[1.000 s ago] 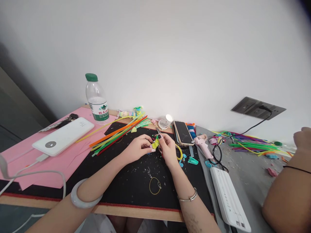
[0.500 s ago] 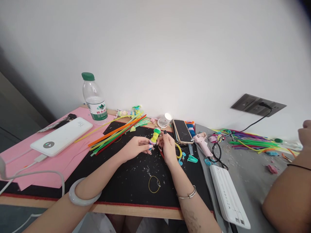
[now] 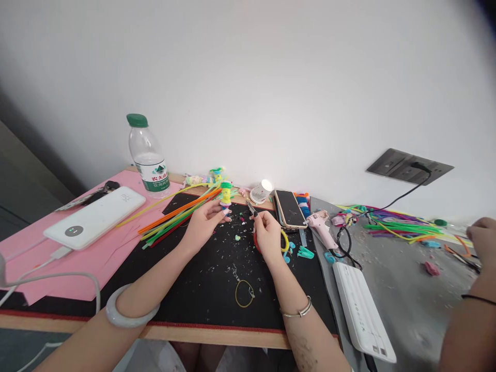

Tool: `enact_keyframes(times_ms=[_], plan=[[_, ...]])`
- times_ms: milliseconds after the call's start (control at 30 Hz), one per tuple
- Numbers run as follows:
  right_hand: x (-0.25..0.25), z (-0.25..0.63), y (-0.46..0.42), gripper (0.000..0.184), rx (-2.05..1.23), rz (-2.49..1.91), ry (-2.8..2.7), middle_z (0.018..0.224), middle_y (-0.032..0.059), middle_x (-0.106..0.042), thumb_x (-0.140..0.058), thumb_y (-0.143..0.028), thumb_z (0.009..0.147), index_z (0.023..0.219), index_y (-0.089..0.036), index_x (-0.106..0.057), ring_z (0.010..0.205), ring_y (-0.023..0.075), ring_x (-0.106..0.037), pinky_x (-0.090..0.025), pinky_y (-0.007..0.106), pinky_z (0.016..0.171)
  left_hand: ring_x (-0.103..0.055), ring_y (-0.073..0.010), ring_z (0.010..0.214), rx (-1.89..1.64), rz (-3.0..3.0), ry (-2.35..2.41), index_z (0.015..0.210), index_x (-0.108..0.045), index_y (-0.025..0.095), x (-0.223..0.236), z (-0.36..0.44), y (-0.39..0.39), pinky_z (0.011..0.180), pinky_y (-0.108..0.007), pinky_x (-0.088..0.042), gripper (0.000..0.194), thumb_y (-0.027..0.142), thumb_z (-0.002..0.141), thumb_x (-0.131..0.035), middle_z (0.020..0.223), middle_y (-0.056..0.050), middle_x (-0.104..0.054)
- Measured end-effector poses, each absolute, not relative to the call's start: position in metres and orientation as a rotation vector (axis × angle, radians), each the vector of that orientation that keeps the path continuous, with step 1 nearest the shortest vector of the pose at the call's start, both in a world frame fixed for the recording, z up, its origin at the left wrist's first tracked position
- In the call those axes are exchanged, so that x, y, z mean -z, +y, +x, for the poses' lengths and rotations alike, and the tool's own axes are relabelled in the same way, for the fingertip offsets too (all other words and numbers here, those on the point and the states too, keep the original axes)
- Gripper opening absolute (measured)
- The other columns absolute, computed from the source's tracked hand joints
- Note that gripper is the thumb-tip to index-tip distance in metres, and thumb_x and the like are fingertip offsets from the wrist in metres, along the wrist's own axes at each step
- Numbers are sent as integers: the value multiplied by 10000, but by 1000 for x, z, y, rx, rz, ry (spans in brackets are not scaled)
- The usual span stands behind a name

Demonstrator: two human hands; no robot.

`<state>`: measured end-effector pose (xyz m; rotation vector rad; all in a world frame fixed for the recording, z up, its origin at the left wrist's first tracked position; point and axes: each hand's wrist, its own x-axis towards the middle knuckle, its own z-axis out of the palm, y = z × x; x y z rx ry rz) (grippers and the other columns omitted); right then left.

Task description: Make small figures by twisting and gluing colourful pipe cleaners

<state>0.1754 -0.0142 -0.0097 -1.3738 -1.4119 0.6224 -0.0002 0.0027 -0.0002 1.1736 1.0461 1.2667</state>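
My left hand (image 3: 207,221) pinches the lower end of a small fuzzy pipe-cleaner figure (image 3: 226,193), yellow with a green top, held upright above the black mat (image 3: 201,294). In my right hand (image 3: 267,232) is a pair of scissors (image 3: 285,241) with yellow and red handles; their blades point up and to the left, between the two hands. Small scraps and a thin loop (image 3: 244,294) lie on the mat below. Pipe cleaners (image 3: 178,217) in orange, green, yellow and red lie to the left of my left hand.
Behind are a paper cup (image 3: 262,191) and a phone (image 3: 290,208). A pink glue gun (image 3: 322,230) and white power bank (image 3: 364,310) lie right. Left are a water bottle (image 3: 149,163), another power bank (image 3: 95,213) and pink paper (image 3: 73,271). Another person's arm (image 3: 475,320) reaches in at right.
My hands have moved apart. The figure has gone up and left with my left hand, now showing its green top. The scissor blades in my right hand have come into clearer view.
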Motion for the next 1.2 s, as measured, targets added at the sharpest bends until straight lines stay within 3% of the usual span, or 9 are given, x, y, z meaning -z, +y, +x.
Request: enact_keyframes(times_ms=[167,433,667,800,967,1200], plan=[[7,177,-15,123,-422,-1361,-1842,704,6,-572,-548,-161,793,690,-203,-602,657,152,-506,-362,269,617,-682,-185,773,-1339,1139,1080,1118,-571,131,0,-3,5,816,-383,-544,469,358,724,-685,1004,-80,-672],[4,184,-16,119,-495,-1259,-2178,789,15,-617,-678,-95,707,709,-205,-634,799,177,-539,-395,321,771,-677,-171,756,-1323,1156,1097,1091,-564,136,1,-3,5,774,-353,-551,445,359,725,-683,1025,-69,-652],[4,174,-20,117,-602,-1261,-1996,710,-8,-606,-574,-100,743,774,-207,-613,669,146,-540,-405,266,641,-676,-172,738,-1248,1193,1093,1072,-542,153,5,-4,6,748,-354,-538,434,365,719,-680,1033,-77,-662],[8,171,-18,117,-691,-1235,-1788,697,-4,-632,-565,-156,747,816,-203,-647,611,136,-552,-407,251,575,-664,-152,705,-1123,1240,1059,998,-517,164,5,-2,4,714,-329,-527,380,370,721,-677,936,-46,-668],[9,170,-17,94,-753,-1236,-1636,707,16,-674,-608,-198,734,750,-199,-701,613,147,-574,-439,265,588,-668,-143,724,-985,1265,1029,954,-503,172,4,0,0,687,-297,-530,327,342,732,-674,911,-29,-659],[10,167,-17,138,-916,-1235,-1555,735,26,-715,-615,-178,711,771,-200,-737,664,173,-638,-499,297,649,-688,-179,715,-974,1331,981,967,-491,173,11,1,2,708,-343,-546,350,289,715,-704,819,-21,-684]])
